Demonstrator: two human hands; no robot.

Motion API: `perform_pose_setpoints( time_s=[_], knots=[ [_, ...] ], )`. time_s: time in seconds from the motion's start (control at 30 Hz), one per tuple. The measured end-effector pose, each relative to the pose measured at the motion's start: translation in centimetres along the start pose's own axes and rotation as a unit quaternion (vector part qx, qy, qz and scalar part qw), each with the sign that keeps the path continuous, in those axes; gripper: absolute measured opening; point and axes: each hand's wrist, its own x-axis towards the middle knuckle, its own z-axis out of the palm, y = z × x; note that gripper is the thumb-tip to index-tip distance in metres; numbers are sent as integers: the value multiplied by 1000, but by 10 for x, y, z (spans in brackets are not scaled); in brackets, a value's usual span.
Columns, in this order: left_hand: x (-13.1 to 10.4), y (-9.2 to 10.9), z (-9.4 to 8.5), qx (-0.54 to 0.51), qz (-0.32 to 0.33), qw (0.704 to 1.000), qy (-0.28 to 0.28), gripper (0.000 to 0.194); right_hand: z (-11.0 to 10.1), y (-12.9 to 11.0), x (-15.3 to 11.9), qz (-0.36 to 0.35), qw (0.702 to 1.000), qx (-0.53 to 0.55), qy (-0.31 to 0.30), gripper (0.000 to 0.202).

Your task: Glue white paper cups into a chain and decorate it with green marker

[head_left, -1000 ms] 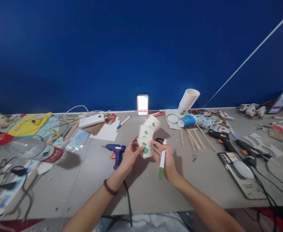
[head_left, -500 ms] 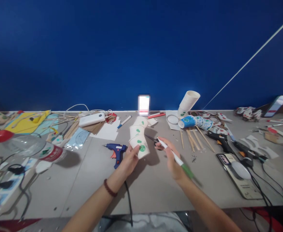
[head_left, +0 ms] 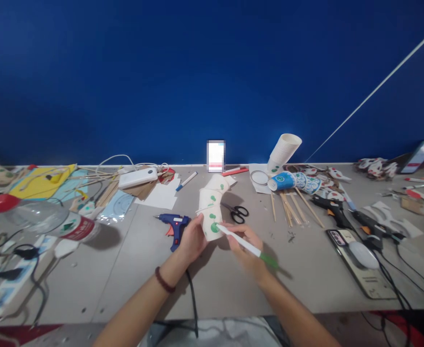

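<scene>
My left hand (head_left: 193, 238) is closed on a bent row of white paper cups (head_left: 212, 202) joined end to end, printed with green spots. My right hand (head_left: 246, 246) grips a white marker with a green end (head_left: 246, 245), its tip at the green spot on the nearest cup. Whether the tip touches the paper I cannot tell. Just beyond my right hand lie black-handled scissors (head_left: 239, 213). A blue glue gun (head_left: 174, 226) rests left of the cups, beside my left hand.
A tall stack of paper cups (head_left: 283, 153) leans at the back, behind blue-patterned cups (head_left: 294, 182). Wooden sticks (head_left: 289, 209), black glue guns (head_left: 331, 209) and a phone (head_left: 362, 265) lie right. A plastic bottle (head_left: 45, 219) and power strip (head_left: 20, 279) occupy the left.
My right hand has moved left, bringing the marker tip to the nearest cup and uncovering the scissors. The joined cups have shifted slightly and stand a little straighter in my left hand.
</scene>
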Motion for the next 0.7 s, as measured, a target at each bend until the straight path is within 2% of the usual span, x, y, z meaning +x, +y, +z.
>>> perform_pose_setpoints(
  time_s=[0.33,0.7],
  knots=[
    [0,0,2,21,9,1000,-7,39,1,4,-3,-14,999,-39,8,8],
    [-4,2,8,10,14,1000,18,49,1,15,-4,-45,998,-46,11,9]
  ],
)
